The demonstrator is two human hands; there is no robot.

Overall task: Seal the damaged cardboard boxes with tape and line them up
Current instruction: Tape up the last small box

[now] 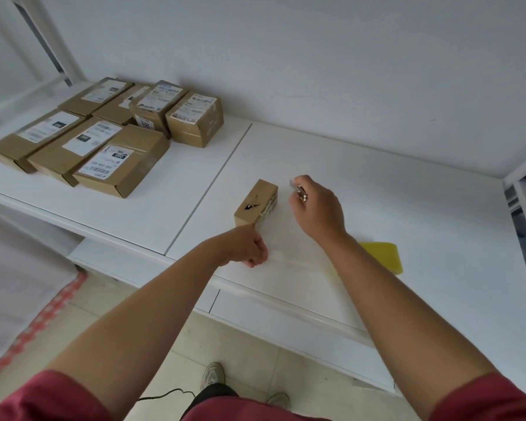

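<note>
From the head camera, a small brown box (256, 204) sits on the white tabletop (407, 208), with a torn black hole in its top face. The left hand (248, 246) is curled, pinching the end of a clear strip of tape (292, 260) that runs low across the tabletop toward the yellow tape roll (386, 256), which lies near the right forearm. The right hand (315, 205) is just beside the box, fingers closed round a small metal cutter (298, 191) — it looks like a blade, though it is blurry.

Far to the left, a group of other brown boxes (104, 135) with white labels sits close together.

Things could go wrong here. The strip is thin and sticky, so it could fold on itself or stick to the tabletop if the left hand lets it sag. The blade is close to the box and to the fingers — a slip could cut the cardboard more, or nick a hand. The box is light and nobody holds it, so a bump could push it away. And if the tape misses the hole, the box stays open.
</note>
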